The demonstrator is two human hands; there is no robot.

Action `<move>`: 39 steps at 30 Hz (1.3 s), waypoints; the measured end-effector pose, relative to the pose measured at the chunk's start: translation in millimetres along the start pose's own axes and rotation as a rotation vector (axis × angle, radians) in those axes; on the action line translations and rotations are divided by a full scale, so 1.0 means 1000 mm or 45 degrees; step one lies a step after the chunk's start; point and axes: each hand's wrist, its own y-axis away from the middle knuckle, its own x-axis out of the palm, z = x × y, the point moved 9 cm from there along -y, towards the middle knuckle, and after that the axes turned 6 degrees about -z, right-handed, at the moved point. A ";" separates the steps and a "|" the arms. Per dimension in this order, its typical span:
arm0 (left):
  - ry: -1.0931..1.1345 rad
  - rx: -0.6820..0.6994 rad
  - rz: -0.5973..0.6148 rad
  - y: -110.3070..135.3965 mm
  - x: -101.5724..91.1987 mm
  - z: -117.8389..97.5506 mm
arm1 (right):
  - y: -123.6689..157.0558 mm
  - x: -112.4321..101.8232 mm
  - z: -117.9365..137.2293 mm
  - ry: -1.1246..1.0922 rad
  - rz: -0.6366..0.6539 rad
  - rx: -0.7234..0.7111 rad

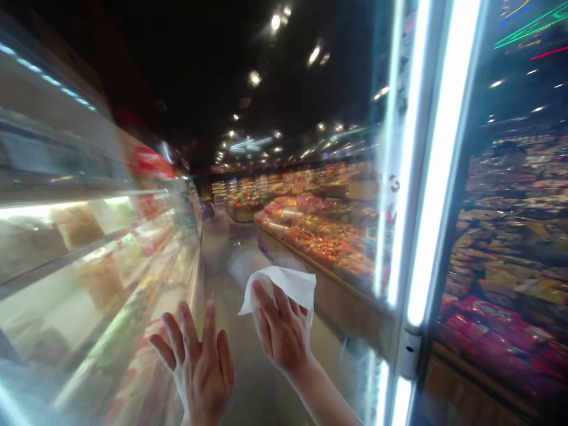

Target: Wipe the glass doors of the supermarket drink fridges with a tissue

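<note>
My right hand (281, 331) presses a white paper towel (290, 285) flat against a glass door (248, 248) in front of me, fingers laid over the towel. My left hand (199, 367) rests open on the same glass just to the left and lower, fingers spread upward. The glass reflects a shop aisle. The door's lit frame (426, 195) runs down the right side.
Lit refrigerated shelves (97, 254) with packaged goods show on the left, blurred. Produce displays (319, 231) appear in the middle distance. Behind the glass on the right lie stacked packets (506, 284). A hinge bracket (408, 352) sits on the frame.
</note>
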 end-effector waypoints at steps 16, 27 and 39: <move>-0.024 0.099 -0.021 -0.002 0.030 -0.075 | 0.027 -0.026 -0.101 0.087 -0.138 0.118; 0.038 0.114 0.098 0.006 0.028 -0.077 | 0.012 -0.036 -0.089 0.061 -0.277 0.186; 0.010 0.004 0.018 0.009 -0.011 0.002 | -0.002 -0.020 0.008 0.017 -0.181 -0.040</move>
